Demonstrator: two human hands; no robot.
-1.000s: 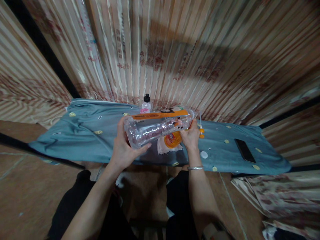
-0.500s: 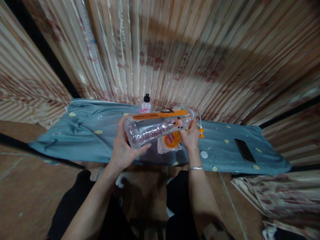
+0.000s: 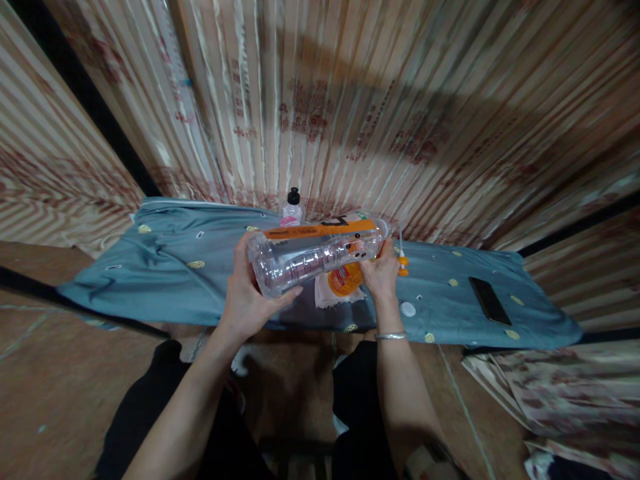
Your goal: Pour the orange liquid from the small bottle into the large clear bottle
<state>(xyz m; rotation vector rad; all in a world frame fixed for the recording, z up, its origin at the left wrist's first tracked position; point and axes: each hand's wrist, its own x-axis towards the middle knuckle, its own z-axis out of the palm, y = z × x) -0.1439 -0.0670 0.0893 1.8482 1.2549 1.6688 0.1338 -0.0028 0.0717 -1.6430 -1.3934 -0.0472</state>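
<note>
A large clear plastic bottle with an orange label band lies tilted across the view, held above the cloth-covered table. At its broad base, my left hand grips it with thumb below and fingers around the far side. My right hand is closed around the neck end, its fingertips partly hidden behind the bottle. Beneath it stands an orange container on a white cloth, partly covered by the bottle and my right hand. Behind the bottle is a small bottle with a black cap.
A blue-grey patterned cloth covers the narrow table. To the right lie an orange pump dispenser top, a white round cap and a dark phone. Pleated curtains hang behind, and dark poles frame the sides.
</note>
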